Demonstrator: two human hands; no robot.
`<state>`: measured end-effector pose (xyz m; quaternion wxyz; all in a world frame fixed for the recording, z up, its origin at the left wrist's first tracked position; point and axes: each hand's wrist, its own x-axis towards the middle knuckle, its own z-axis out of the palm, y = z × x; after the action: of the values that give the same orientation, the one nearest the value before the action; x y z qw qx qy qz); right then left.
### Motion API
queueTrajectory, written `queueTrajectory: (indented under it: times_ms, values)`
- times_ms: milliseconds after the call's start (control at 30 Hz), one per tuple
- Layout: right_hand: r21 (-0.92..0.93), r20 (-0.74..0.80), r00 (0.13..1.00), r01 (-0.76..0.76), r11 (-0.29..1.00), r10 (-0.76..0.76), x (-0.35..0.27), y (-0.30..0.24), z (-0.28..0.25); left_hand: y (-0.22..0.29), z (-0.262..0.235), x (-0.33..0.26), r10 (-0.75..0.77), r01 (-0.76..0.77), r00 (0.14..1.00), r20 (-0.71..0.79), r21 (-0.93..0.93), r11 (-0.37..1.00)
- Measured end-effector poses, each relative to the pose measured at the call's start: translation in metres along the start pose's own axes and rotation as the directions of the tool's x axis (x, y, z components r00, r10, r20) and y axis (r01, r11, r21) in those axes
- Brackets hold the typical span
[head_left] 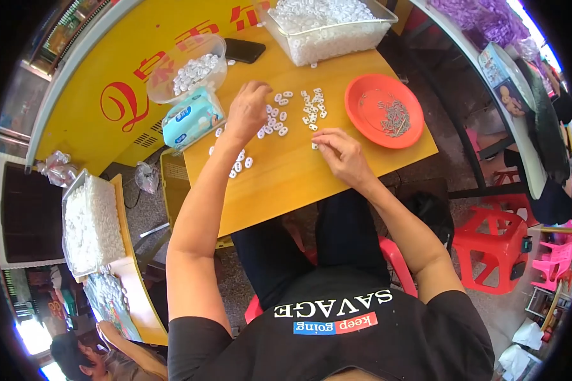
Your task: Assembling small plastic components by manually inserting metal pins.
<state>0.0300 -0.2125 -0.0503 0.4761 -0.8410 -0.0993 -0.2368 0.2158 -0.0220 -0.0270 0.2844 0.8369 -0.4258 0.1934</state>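
Note:
My left hand (248, 111) is over the yellow wooden table (286, 171) with its fingers bent down and drawn together. Its fingertips are hidden, so what they hold does not show. Beside it lie small white oval plastic pieces with two dark holes (273, 122). Thumb and index finger of my right hand (344, 157) pinch at a small white plastic piece (314, 146). Farther up, a cluster of similar white pieces (313, 105) lies near a red plastic plate (362, 127). Thin grey metal pins (395, 119) are heaped in that plate.
A clear bin (324, 47) of white pieces stands at the table's far edge. Left of it are a black phone (245, 50), a clear bowl (217, 63) and a tissue pack (194, 117). A person (102, 355) sits lower left; a red stool (489, 247) stands right.

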Motion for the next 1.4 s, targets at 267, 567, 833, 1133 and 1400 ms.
queueTrajectory:
  times_ms: [267,567,833,1133,1400]
  values:
    - [-0.015,-0.006,1.000,-0.028,1.000,0.028,0.000,-0.006,0.007,0.008,0.024,-0.012,0.148,-0.147,0.979,0.141,-0.016,0.989]
    - [0.064,-0.066,0.996,-0.057,0.996,0.061,0.000,0.003,0.002,0.017,-0.019,-0.034,0.149,-0.151,0.988,0.028,0.132,0.980]
    - [0.275,-0.102,0.969,-0.189,0.943,0.224,-0.003,0.015,0.006,0.112,-0.029,-0.100,-0.225,0.262,0.963,0.146,-0.333,0.906]
    - [-0.303,0.276,0.953,0.212,0.929,-0.128,0.020,0.002,-0.008,0.122,-0.013,-0.119,-0.350,0.351,0.931,0.100,-0.503,0.790]
    - [-0.427,0.369,0.928,0.133,0.895,0.038,0.029,-0.010,-0.006,0.121,-0.017,-0.119,-0.361,0.366,0.926,0.108,-0.492,0.790]
